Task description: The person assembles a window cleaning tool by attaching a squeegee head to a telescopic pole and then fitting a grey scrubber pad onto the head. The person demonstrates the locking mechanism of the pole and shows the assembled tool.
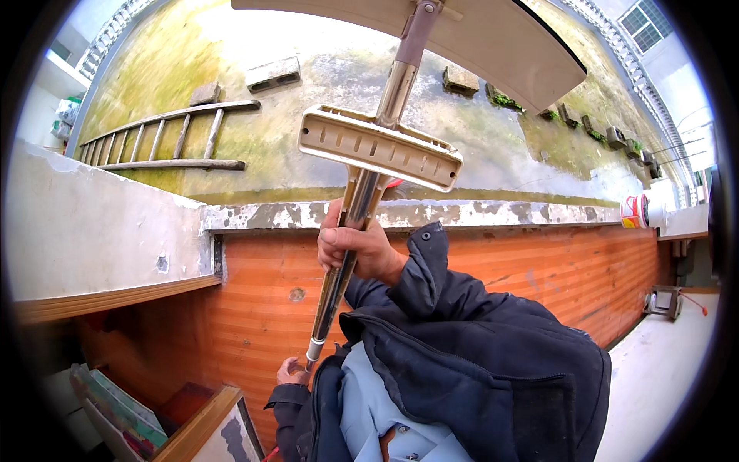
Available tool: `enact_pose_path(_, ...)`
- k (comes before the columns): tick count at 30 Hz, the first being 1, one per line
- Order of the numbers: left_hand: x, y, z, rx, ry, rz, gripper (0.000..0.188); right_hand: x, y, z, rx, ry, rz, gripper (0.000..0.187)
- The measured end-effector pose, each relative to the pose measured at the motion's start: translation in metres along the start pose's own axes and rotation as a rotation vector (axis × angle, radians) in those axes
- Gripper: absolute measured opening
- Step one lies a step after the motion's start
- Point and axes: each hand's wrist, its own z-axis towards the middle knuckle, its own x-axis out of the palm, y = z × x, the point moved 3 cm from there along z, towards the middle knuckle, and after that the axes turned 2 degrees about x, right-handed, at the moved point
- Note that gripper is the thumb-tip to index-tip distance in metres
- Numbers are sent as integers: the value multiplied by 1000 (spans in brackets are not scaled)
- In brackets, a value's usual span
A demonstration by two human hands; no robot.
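Observation:
A flat mop [398, 85] slants up in front of me, its metal pole running away from my body. Around its upper part sits a cream slotted wringer frame [381, 148]. Beyond that, the pole meets a wide pale plate [493, 54] that reaches out of the top of the view. My right hand [362, 250] is closed round the pole just below the slotted frame. Lower down, my left hand [292, 372] curls at the pole's bottom end, by a white collar [314, 348]; its fingers are partly hidden.
A low ledge with peeling white paint [477, 213] separates the orange striped floor [493, 254] from a mossy yard. Outside lie a wooden ladder [181, 138] and concrete blocks [273, 74]. A white-and-red bucket [634, 211] stands on the ledge, right. Books [123, 404] sit lower left.

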Motion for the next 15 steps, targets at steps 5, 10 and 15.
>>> enact_pose_path(5,-61,-94,59,164,-212,-68,29,-10,-29,-3,89,-11,-6,18)
enact_pose_path(10,-95,-266,117,411,-219,-157,30,-8,-44,-5,146,-9,-4,19)
enact_pose_path(15,-123,-439,137,566,-256,-297,63,-4,-55,-7,245,-10,-63,22)
